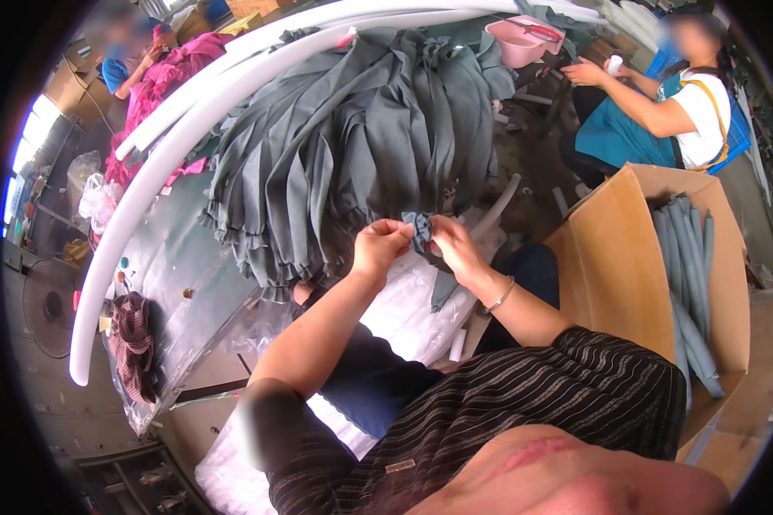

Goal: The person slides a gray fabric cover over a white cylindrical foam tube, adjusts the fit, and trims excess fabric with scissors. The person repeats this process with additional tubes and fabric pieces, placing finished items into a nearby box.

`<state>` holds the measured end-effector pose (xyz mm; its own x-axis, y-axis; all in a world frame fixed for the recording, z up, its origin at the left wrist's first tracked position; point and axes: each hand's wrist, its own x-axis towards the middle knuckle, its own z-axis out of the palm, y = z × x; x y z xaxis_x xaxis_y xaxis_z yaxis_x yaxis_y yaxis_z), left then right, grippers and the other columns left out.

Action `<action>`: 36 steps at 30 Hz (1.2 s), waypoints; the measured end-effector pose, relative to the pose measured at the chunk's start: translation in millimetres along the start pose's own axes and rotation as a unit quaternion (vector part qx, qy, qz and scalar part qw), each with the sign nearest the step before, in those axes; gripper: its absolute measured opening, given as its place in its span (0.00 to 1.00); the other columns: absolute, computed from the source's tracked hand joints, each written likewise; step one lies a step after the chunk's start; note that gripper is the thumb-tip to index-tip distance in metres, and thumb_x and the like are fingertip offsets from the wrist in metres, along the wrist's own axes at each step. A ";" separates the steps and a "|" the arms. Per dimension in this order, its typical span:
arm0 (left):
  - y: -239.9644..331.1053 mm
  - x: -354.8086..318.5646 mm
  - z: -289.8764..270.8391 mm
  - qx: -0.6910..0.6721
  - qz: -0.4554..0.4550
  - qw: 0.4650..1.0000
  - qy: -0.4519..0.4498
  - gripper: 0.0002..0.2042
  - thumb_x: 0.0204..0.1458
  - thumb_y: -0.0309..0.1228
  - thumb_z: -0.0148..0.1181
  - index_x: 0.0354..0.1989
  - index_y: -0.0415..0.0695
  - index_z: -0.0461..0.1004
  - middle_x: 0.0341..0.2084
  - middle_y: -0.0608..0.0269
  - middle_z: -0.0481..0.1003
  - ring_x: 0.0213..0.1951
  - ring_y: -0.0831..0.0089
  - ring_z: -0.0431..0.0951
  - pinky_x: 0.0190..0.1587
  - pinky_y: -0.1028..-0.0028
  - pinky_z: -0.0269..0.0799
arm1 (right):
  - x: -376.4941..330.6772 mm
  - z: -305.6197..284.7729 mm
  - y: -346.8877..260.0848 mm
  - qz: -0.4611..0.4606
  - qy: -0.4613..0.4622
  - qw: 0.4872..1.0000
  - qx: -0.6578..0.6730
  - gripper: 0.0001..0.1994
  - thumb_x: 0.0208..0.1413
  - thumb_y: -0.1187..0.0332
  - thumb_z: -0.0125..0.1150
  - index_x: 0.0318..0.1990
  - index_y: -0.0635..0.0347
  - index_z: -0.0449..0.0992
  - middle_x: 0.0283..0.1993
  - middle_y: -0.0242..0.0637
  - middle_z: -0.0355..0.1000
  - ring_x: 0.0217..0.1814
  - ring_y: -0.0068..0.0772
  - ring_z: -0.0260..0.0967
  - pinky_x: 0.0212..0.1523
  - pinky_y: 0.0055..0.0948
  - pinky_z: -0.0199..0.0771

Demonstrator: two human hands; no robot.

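Between my two hands is the gathered end of a grey-green fabric piece [418, 230], bunched into small folds. My left hand [381, 249] pinches it from the left with thumb and fingertips. From the other side my right hand [455, 247] grips it, a bracelet on that wrist. Just beyond my hands a big heap of grey-green fabric tubes [361, 129] lies draped over the table, their gathered ends hanging off the near edge. A narrow tail of fabric [444, 292] hangs below my right hand.
Long white foam tubes [150, 180] curve over the table [180, 283]. A cardboard box [605, 257] at right holds grey-green covered tubes [685, 257]. A pink basket [520, 43] stands at the back. Two people [683, 103] sit across, one by magenta fabric [176, 77]. White plastic sheeting [412, 309] lies below.
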<state>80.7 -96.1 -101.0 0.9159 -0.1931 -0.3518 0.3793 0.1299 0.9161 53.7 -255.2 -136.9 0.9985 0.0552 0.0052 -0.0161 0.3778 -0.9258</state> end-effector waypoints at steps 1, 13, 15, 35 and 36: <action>-0.9 0.2 0.4 0.018 0.009 1.000 -0.001 0.04 0.52 0.26 0.65 0.32 0.40 0.78 0.24 0.68 0.76 0.25 0.83 0.72 0.30 0.82 0.69 | -2.4 0.1 -0.7 -0.002 -0.005 1.000 -0.010 0.10 0.63 0.68 0.54 0.42 0.66 0.74 0.35 0.27 0.71 0.36 0.16 0.66 0.39 0.20 0.68; -3.0 -3.5 10.8 0.149 0.099 0.984 0.015 0.04 0.52 0.25 0.63 0.31 0.37 0.78 0.22 0.69 0.76 0.24 0.83 0.72 0.29 0.83 0.69 | 0.6 -9.7 -15.9 -0.134 0.040 0.960 -0.242 0.03 0.54 0.75 0.61 0.34 0.66 0.76 0.27 0.32 0.72 0.30 0.19 0.72 0.31 0.21 0.70; -1.2 -5.2 12.4 0.161 0.102 0.982 0.014 0.04 0.52 0.25 0.63 0.31 0.37 0.78 0.22 0.69 0.76 0.24 0.83 0.73 0.29 0.82 0.69 | 3.0 -9.6 -19.5 -0.161 0.071 0.930 -0.323 0.01 0.52 0.75 0.60 0.31 0.62 0.76 0.26 0.35 0.73 0.30 0.27 0.73 0.31 0.27 0.71; 0.2 -19.2 -7.3 0.345 0.152 0.926 -0.014 0.06 0.53 0.25 0.59 0.35 0.35 0.76 0.23 0.66 0.76 0.25 0.81 0.75 0.28 0.80 0.71 | -4.1 -16.5 12.8 -0.022 -0.012 0.965 -0.262 0.08 0.48 0.72 0.65 0.31 0.60 0.70 0.29 0.33 0.73 0.28 0.24 0.69 0.29 0.27 0.69; -6.0 -18.9 -10.4 0.392 0.188 0.901 -0.015 0.06 0.52 0.26 0.59 0.34 0.35 0.75 0.21 0.65 0.76 0.24 0.81 0.75 0.27 0.79 0.70 | -8.8 -14.1 13.2 -0.065 0.023 0.929 -0.365 0.08 0.44 0.72 0.63 0.31 0.60 0.69 0.29 0.38 0.73 0.27 0.36 0.70 0.29 0.34 0.68</action>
<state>62.4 -83.1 -101.8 0.9517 -0.3069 0.0057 -0.1765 -0.5320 0.8282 45.5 -263.8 -154.5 0.9910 0.0076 0.1339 0.1281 -0.3491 -0.9283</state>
